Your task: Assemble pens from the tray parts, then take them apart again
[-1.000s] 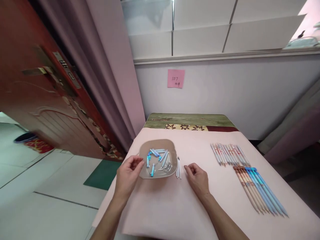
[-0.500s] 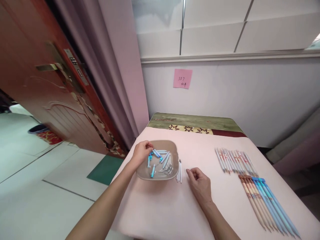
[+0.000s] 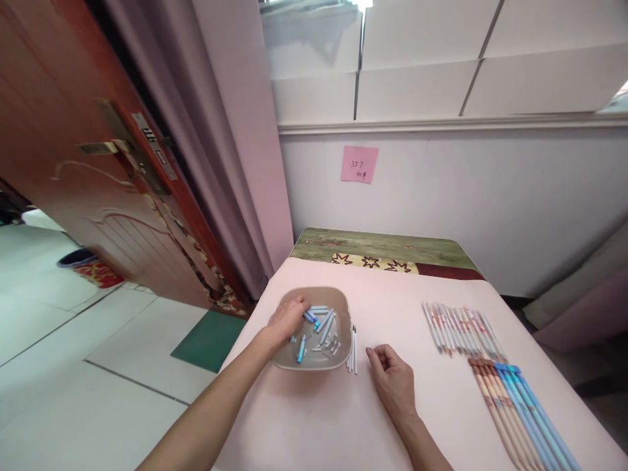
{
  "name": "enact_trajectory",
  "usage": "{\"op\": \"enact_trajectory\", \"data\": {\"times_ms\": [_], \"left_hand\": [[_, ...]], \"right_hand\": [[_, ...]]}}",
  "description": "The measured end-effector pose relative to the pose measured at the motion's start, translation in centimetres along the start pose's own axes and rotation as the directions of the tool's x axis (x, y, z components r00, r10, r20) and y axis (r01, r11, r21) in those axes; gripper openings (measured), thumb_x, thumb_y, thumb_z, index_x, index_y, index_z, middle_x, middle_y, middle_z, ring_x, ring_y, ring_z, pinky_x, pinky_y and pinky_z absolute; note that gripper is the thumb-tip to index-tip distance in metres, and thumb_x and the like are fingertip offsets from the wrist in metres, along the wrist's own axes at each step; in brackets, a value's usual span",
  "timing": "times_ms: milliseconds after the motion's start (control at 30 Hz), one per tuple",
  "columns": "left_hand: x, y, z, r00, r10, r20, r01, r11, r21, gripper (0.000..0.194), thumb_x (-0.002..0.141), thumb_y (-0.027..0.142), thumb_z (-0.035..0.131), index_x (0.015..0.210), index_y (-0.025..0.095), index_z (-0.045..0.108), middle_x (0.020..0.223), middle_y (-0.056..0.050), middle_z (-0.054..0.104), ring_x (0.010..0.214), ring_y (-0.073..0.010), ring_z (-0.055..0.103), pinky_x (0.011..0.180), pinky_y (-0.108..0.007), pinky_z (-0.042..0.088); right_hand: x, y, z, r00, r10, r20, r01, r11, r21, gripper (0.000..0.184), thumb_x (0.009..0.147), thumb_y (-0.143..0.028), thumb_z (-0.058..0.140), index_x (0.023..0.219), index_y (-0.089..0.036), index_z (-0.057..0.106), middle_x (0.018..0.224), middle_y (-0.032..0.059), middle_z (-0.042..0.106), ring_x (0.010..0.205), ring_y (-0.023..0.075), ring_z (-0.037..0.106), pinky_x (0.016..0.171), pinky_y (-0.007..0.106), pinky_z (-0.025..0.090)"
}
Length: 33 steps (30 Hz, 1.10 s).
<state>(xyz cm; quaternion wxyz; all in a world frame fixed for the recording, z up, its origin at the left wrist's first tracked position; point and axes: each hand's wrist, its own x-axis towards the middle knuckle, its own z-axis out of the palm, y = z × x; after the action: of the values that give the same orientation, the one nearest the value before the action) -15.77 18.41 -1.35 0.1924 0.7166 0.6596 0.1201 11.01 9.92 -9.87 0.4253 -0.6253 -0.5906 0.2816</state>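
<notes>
My left hand [image 3: 289,319] reaches over the left rim of a grey-beige plastic basin [image 3: 284,362], fingers together and bent down among the pen parts. Its fingertips are hidden, so what they pinch, if anything, does not show. In the basin lie blue-and-purple pen caps [image 3: 311,316], pale blue pen barrels [image 3: 326,322], a turquoise pen piece [image 3: 301,349] and small clear clips [image 3: 333,345]. My right hand [image 3: 394,374] rests on the table with its fingers curled in, nothing visible in them. Between it and the basin stand out several thin white pen refills [image 3: 354,353] with dark tips.
On the right of the pink-covered table [image 3: 294,418] lies a row of pale patterned pens [image 3: 461,327]. Nearer lie brown-capped pens [image 3: 498,405] and blue pens [image 3: 534,412], side by side. A pink note [image 3: 360,163] sticks to the wall; a door [image 3: 122,209] stands left.
My left hand has come lower into the basin, covering the caps at its left side. My right hand keeps its place. The whole view has shifted slightly.
</notes>
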Motion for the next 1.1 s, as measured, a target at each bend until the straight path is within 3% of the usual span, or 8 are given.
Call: {"op": "enact_trajectory", "data": {"times_ms": [200, 367, 500, 700, 900, 967, 1033, 1100], "left_hand": [[0.8, -0.2, 0.1, 0.991, 0.053, 0.125, -0.059, 0.997, 0.043, 0.007, 0.073, 0.020, 0.062, 0.079, 0.022, 0.064, 0.098, -0.008, 0.064, 0.097, -0.0244, 0.059, 0.082, -0.031, 0.040], [0.8, -0.2, 0.2, 0.982, 0.063, 0.178, -0.066, 0.998, 0.011, 0.008, 0.068, 0.017, 0.067, 0.069, 0.022, 0.061, 0.087, -0.006, 0.066, 0.094, -0.0261, 0.061, 0.080, -0.031, 0.041], [0.3, -0.4, -0.1, 0.991, 0.039, 0.129, -0.029, 0.997, -0.074, 0.010, 0.067, 0.013, 0.065, 0.065, 0.021, 0.059, 0.080, -0.005, 0.067, 0.088, -0.0262, 0.062, 0.076, -0.032, 0.040], [-0.1, -0.5, 0.4, 0.994, -0.109, 0.026, 0.111, 0.922, -0.372, 0.013, 0.074, 0.030, 0.060, 0.068, 0.019, 0.060, 0.060, -0.001, 0.063, 0.064, -0.0190, 0.062, 0.058, -0.026, 0.041], [-1.5, 0.5, 0.2, 0.972, -0.236, -0.015, 0.159, 0.697, -0.699, 0.023, 0.084, 0.038, 0.048, 0.090, 0.018, 0.057, 0.078, -0.006, 0.071, 0.055, -0.0139, 0.063, 0.047, -0.023, 0.044], [-2.6, 1.1, -0.1, 0.962, -0.274, 0.007, 0.159, 0.539, -0.827, 0.023, 0.085, 0.038, 0.048, 0.092, 0.017, 0.055, 0.083, -0.009, 0.071, 0.057, -0.0136, 0.065, 0.050, -0.023, 0.047], [-3.8, 1.9, -0.3, 0.950, -0.300, 0.086, 0.172, 0.274, -0.946, 0.025, 0.079, 0.039, 0.060, 0.089, 0.016, 0.055, 0.086, -0.010, 0.071, 0.059, -0.0140, 0.065, 0.052, -0.024, 0.049], [-4.9, 2.6, -0.1, 0.945, -0.292, 0.147, 0.186, 0.109, -0.976, 0.031, 0.071, 0.037, 0.072, 0.088, 0.016, 0.059, 0.089, -0.009, 0.071, 0.062, -0.0140, 0.065, 0.053, -0.024, 0.049]], "right_hand": [[0.1, -0.4, 0.1, 0.999, -0.017, 0.031, 0.019, 0.998, -0.056, 0.041, 0.087, -0.056, 0.047, 0.067, -0.021, 0.053, 0.053, -0.0037, 0.048, 0.050, 0.0132, 0.045, 0.052, 0.022, 0.036], [0.2, -0.2, 0.3, 0.999, -0.028, 0.043, 0.032, 0.994, -0.103, 0.040, 0.088, -0.055, 0.046, 0.067, -0.022, 0.053, 0.052, -0.0037, 0.048, 0.049, 0.0130, 0.046, 0.050, 0.022, 0.035], [0.1, -0.2, 0.4, 0.998, -0.033, 0.045, 0.039, 0.990, -0.139, 0.038, 0.088, -0.052, 0.048, 0.068, -0.021, 0.055, 0.052, -0.0033, 0.052, 0.049, 0.0129, 0.049, 0.051, 0.021, 0.035], [0.1, -0.4, 0.4, 0.997, -0.038, 0.065, 0.050, 0.979, -0.196, 0.038, 0.089, -0.053, 0.046, 0.069, -0.022, 0.057, 0.052, -0.0027, 0.055, 0.048, 0.0133, 0.050, 0.051, 0.022, 0.035], [0.2, -0.5, 0.4, 0.997, -0.020, 0.080, 0.038, 0.972, -0.231, 0.040, 0.089, -0.055, 0.044, 0.070, -0.022, 0.057, 0.053, -0.0024, 0.055, 0.049, 0.0141, 0.051, 0.050, 0.023, 0.035], [0.2, -0.5, 0.4, 0.996, -0.018, 0.086, 0.037, 0.972, -0.231, 0.039, 0.089, -0.054, 0.045, 0.070, -0.023, 0.057, 0.052, -0.0029, 0.054, 0.049, 0.0140, 0.051, 0.051, 0.023, 0.035], [0.1, -0.5, 0.5, 0.996, -0.020, 0.085, 0.039, 0.972, -0.231, 0.038, 0.088, -0.054, 0.045, 0.070, -0.023, 0.057, 0.052, -0.0035, 0.054, 0.049, 0.0137, 0.051, 0.050, 0.023, 0.035], [0.1, -0.4, 0.5, 0.997, -0.022, 0.078, 0.040, 0.971, -0.237, 0.037, 0.088, -0.054, 0.046, 0.069, -0.023, 0.057, 0.052, -0.0037, 0.054, 0.048, 0.0136, 0.051, 0.050, 0.023, 0.035]]}}
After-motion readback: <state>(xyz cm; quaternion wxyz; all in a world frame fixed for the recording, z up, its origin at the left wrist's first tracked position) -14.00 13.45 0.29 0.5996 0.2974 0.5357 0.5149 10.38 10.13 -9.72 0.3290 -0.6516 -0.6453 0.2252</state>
